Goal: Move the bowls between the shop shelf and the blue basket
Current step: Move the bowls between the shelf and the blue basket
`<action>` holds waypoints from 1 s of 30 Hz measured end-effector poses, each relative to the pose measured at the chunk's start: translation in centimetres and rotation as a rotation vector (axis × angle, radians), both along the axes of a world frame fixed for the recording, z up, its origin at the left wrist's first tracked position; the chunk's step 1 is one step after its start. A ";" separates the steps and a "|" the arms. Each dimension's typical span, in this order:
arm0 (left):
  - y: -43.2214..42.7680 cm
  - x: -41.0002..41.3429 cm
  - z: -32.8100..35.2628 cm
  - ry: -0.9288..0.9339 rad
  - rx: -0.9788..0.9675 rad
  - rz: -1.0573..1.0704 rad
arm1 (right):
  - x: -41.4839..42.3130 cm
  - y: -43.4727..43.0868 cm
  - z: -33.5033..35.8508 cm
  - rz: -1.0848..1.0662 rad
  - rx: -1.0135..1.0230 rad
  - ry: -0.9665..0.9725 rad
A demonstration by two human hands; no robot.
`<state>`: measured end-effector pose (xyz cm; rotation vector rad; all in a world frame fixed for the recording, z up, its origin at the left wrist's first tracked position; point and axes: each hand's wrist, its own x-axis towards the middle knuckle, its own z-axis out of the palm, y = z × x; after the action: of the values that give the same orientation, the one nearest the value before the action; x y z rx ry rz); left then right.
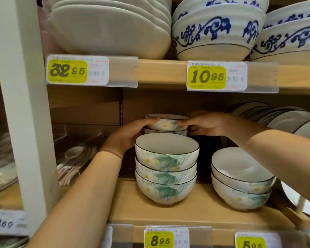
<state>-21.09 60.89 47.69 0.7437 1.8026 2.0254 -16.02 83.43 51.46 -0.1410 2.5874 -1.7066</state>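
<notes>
- The top bowl (pixel 166 124) sits upright, its mouth facing up and its dark rim level. It is round, so its only axis runs straight up and down. It rests on a second bowl (pixel 166 131) at the back of the shop shelf (pixel 132 210).
- The left hand (pixel 131 134) grips the bowl's left side. Its fingers are held together and curled round the wall, with one fingertip lying along the rim.
- The right hand (pixel 208 126) grips the opposite side. Its fingers are also together, and their tips press on the flower-painted wall.
- Just in front of the fingers and below them stands a stack of three flowered bowls (pixel 166 169), mouths up. It hides the lower part of the rear pile and part of the left palm.
- Below the right forearm, nearer the camera than the fingertips, stands a stack of two matching bowls (pixel 240 179).
- Beyond the right hand's knuckles, dark-rimmed plates (pixel 286 120) lean on edge.
- Outside the left wrist lie packed spoons (pixel 75 158), and a white post (pixel 23 104) stands farther that way.
- Above both hands runs the upper shelf board (pixel 161 72). It carries white plates (pixel 111 27), blue-patterned bowls (pixel 213 34) and yellow price tags (pixel 67 71).
</notes>
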 end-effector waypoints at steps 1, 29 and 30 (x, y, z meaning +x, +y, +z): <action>0.0 0.0 -0.1 -0.019 0.017 0.003 | 0.0 -0.1 -0.1 0.020 0.002 -0.006; 2.0 0.1 -0.4 -0.153 0.031 0.322 | -0.2 -1.3 -0.4 -0.016 0.084 0.044; 2.1 0.2 -0.4 -0.143 0.036 0.340 | -0.1 -1.3 -0.5 -0.016 0.080 0.049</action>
<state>-20.88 62.97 47.33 0.3047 1.9161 2.2596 -16.14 82.11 50.96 -0.1617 2.6943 -1.6220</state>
